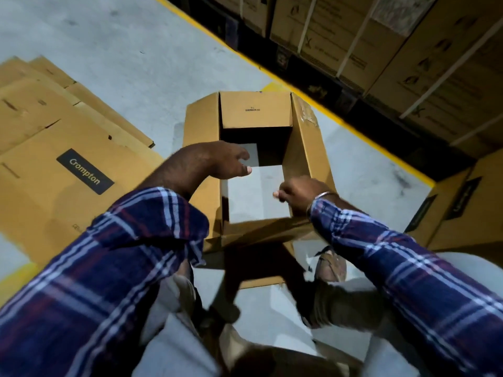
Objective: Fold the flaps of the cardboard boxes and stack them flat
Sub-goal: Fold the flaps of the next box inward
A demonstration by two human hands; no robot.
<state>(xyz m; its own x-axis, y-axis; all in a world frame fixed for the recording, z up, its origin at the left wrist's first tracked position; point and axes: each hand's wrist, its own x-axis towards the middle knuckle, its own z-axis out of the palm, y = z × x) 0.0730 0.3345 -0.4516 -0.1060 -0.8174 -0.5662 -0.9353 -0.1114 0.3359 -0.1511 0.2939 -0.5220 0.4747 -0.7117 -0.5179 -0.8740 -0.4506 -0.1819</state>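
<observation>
Floor: grey concrete floor [114,44], yellow line [299,93] running to upper right, packed cartons on racking [381,44] beyond it.
Open box [253,170]: centre frame, upright, open top and bottom, floor visible through it; flaps out.
Left hand [217,161]: over left wall, fingers loosely spread, gripping nothing visible.
Right hand [299,194]: fingers curled round right wall's top edge.
Flat stack [62,148]: left of frame, several flattened boxes, "Crompton" label up.
Another box [462,208]: right edge, not flattened.
Progress: partway; this box and the right-edge one still need collapsing and stacking.
</observation>
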